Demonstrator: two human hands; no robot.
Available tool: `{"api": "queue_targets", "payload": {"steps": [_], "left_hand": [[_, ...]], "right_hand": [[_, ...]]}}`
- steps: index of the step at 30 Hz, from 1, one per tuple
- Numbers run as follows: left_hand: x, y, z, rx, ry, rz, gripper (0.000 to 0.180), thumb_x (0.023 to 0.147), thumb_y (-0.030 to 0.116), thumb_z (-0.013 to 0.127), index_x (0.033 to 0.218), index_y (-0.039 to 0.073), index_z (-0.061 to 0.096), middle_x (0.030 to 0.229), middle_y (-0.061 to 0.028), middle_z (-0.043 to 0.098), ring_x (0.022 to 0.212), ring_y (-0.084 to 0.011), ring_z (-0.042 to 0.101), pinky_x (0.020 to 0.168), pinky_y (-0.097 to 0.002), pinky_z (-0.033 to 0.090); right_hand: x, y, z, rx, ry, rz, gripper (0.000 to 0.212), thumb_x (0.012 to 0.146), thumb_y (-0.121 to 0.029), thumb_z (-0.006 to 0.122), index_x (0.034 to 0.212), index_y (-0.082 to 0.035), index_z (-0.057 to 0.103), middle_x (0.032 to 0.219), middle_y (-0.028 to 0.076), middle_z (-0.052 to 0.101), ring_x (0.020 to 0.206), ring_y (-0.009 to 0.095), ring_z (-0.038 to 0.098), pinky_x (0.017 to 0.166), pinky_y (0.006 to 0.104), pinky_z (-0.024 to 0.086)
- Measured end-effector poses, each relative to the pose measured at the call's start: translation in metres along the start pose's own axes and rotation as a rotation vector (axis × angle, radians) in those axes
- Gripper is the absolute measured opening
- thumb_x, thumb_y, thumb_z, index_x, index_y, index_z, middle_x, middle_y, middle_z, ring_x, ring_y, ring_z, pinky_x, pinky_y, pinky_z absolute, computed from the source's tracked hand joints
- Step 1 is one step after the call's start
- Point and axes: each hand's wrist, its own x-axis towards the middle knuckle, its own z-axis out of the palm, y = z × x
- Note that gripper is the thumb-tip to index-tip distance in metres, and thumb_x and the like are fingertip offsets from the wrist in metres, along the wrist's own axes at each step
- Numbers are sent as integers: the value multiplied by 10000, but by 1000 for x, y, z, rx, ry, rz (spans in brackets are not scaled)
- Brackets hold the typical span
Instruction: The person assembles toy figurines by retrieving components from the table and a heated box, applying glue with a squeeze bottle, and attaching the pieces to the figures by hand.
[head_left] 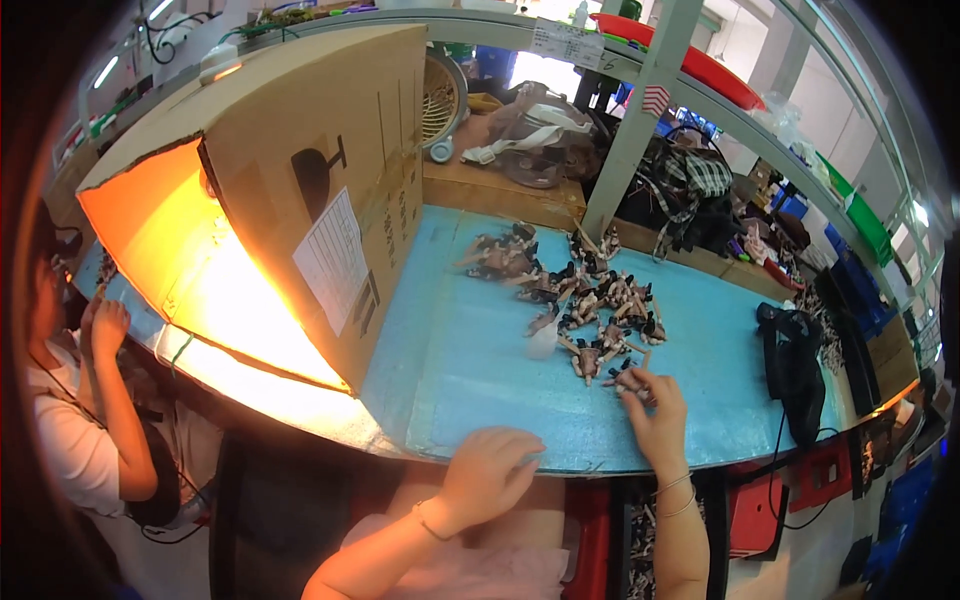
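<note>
A pile of small doll-like figures [600, 300], beige with dark brown and black parts, lies on the blue tabletop [470, 370]. At the pile's near edge my right hand [660, 415] has its thumb and fingers closed around one small figure [634, 386], partly covered by the fingers. My left hand [490, 474] is over the table's front edge, fingers loosely bent and thumb apart, with nothing visible in it. A small translucent whitish piece [543, 342] rests beside the pile's left side.
A large cardboard box [385, 190] with a glowing lamp inside stands at the left. A black cloth item [795, 360] hangs over the table's right edge. Bags [540, 130] and a grey metal post [640, 120] are behind. Another person [90, 420] sits at far left.
</note>
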Motion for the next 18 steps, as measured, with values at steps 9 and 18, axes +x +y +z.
{"api": "queue_targets", "payload": {"steps": [9,18], "left_hand": [[-11,1,-22,-298,14,-285,265,752,35,594,1017,26,572,1006,-102,593,938,-218,551,822,-308,422],[2,16,-25,-609,47,-420,380,815,79,572,1167,0,452,1054,-112,574,1000,-190,522,846,-298,413]], "right_hand": [[-9,-19,5,545,72,145,249,843,-20,525,1087,29,530,946,60,603,847,106,554,755,236,431],[-18,-68,6,917,-211,87,260,789,18,555,1049,4,568,979,107,594,891,175,562,772,281,442]]}}
